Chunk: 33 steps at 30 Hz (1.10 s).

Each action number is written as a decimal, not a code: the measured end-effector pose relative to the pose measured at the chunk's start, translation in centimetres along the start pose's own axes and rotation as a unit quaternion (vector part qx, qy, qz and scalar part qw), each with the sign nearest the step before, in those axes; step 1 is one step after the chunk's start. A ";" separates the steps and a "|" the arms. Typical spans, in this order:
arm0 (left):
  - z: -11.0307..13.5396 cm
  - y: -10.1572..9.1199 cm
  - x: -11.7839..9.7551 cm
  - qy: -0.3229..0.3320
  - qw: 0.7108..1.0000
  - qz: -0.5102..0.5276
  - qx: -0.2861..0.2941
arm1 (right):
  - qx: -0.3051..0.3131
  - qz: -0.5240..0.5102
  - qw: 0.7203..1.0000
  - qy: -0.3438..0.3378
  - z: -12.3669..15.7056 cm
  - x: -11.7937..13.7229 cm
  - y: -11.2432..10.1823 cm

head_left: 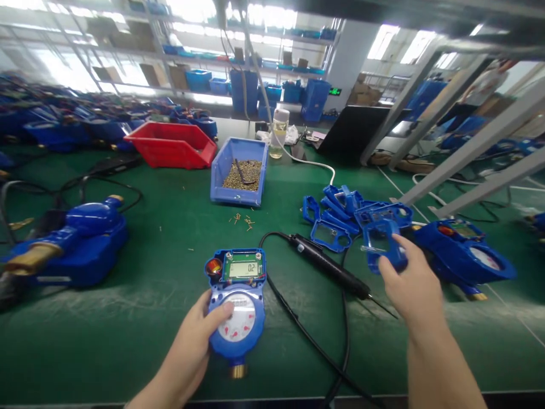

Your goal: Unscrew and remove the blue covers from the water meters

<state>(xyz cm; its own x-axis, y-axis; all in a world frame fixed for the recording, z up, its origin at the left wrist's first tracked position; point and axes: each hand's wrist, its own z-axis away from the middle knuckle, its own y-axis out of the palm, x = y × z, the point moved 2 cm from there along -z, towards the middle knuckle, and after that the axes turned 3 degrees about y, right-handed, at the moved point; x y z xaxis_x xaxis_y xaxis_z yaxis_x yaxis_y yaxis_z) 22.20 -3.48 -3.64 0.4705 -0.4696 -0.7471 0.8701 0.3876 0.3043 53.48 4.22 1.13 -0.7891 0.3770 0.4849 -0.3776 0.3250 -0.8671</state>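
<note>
My left hand (198, 329) grips a blue water meter (237, 346) by its left side, thumb on the dial face. The meter's top housing is uncovered, showing a green circuit board and a small display (246, 269) reading 0.2. In my right hand (411, 278), pinched between thumb and fingers, is a blue plastic cover frame (377, 241), held up off the bench. Several similar blue covers (330, 224) lie piled just behind it. Between my hands rests a black electric screwdriver (327, 266), its thin bit pointing toward my right hand.
A blue bin (217, 182) of small brass screws stands behind the meter, with loose screws (249, 221) before it. Beside it is a red bin (170, 153). Other meters sit left (85, 244) and right (464, 250). Black cables cross the green bench (162, 352); grey metal struts (481, 136) slant at right.
</note>
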 end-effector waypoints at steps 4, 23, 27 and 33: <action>-0.7 -1.0 0.7 0.024 0.999 -0.038 0.004 | 0.161 -0.483 0.860 0.036 4.0 1.6 1.0; 2.5 7.7 -5.9 0.416 0.748 -0.493 0.156 | 0.689 -0.687 0.192 0.125 15.4 7.3 6.7; 2.1 7.6 -6.4 0.417 0.759 -0.473 0.164 | 0.682 -0.688 0.204 0.142 15.6 7.3 6.4; 1.5 8.2 -6.7 0.390 0.682 -0.608 0.119 | 0.638 -0.727 0.223 0.122 15.9 8.0 5.7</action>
<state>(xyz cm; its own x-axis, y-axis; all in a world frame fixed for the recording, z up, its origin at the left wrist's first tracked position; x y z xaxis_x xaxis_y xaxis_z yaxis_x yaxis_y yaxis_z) 26.39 1.63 4.78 -0.7594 0.2711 -0.5915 0.5907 -0.0938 -0.8014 37.30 -4.71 -1.79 0.6072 0.7642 0.2175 -0.1027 -0.1959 0.9752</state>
